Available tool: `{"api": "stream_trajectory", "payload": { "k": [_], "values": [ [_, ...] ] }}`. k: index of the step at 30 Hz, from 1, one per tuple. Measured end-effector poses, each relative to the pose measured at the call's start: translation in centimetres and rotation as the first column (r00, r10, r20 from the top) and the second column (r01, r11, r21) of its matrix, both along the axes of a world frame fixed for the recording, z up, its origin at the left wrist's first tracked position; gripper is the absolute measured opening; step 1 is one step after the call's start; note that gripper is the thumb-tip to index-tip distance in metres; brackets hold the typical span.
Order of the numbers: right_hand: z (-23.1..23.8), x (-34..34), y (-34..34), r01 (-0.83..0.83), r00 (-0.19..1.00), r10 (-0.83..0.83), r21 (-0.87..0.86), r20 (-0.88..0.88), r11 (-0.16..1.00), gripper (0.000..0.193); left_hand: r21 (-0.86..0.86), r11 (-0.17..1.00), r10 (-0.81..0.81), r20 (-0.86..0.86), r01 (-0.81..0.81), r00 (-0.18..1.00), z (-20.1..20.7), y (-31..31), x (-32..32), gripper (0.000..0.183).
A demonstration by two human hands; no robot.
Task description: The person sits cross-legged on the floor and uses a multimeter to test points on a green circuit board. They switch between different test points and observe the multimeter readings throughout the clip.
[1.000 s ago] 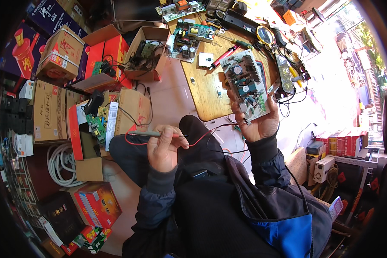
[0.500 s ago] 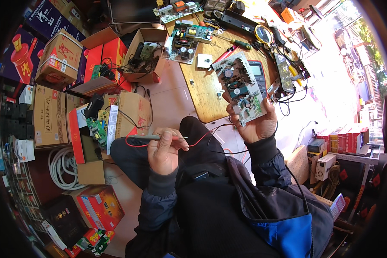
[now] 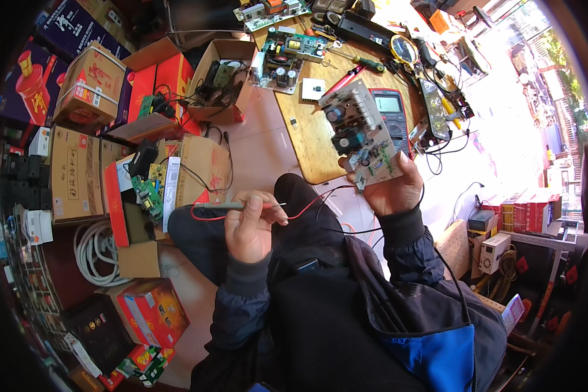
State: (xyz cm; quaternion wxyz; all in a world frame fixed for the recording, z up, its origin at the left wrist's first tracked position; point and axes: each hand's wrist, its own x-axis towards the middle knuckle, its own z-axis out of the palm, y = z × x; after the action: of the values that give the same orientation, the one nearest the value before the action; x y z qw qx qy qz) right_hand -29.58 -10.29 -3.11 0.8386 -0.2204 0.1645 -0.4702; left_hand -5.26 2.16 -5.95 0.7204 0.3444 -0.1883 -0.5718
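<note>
My left hand (image 3: 249, 228) is closed in a pinch round a slim grey multimeter probe (image 3: 223, 206). Its thin metal tip points right, apart from any board. A red lead (image 3: 300, 212) and a dark lead cross between my hands. On the right, my right hand (image 3: 397, 193) grips the lower end of a pale circuit board (image 3: 380, 138), thumb at its right edge; some fingers are hidden behind it. Large components stand on the board's face. Partly covered by that board, a red-and-grey multimeter (image 3: 398, 124) lies on the wooden table (image 3: 310, 160).
More circuit boards (image 3: 287, 49), a green-handled screwdriver (image 3: 371, 65) and a yellow-rimmed magnifier (image 3: 404, 49) lie at the table's far side. Open cardboard boxes (image 3: 242, 98) with electronics stand left. A white coiled hose (image 3: 95, 255) rests on the floor.
The circuit board in my right hand has tilted and shifted slightly, so more of the multimeter shows. My left hand with the probe has barely moved.
</note>
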Motion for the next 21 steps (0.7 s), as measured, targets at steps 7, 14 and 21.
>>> {"api": "stream_trajectory", "payload": {
  "k": [7, 14, 21],
  "values": [
    [0.9, 1.0, 1.2, -0.042, 0.804, -0.2, -0.389, -0.56, 0.92, 0.077, 0.019, 0.999, 0.04, 0.028, -0.04, 0.999, -0.2, -0.2, 1.0, 0.026],
    [0.0, 1.7, 0.4, -0.371, 0.484, -0.51, -0.695, -0.711, 0.617, 0.071, 0.065, 0.996, 0.052, 0.047, -0.055, 0.998, -0.9, -0.8, 1.9, 0.029],
    [-2.3, 1.5, -0.4, -0.526, 0.389, -0.649, -0.736, -0.654, 0.425, 0.07, 0.136, 0.989, 0.06, 0.016, -0.062, 0.998, -1.8, -2.8, 1.7, 0.024]
  ]
}}
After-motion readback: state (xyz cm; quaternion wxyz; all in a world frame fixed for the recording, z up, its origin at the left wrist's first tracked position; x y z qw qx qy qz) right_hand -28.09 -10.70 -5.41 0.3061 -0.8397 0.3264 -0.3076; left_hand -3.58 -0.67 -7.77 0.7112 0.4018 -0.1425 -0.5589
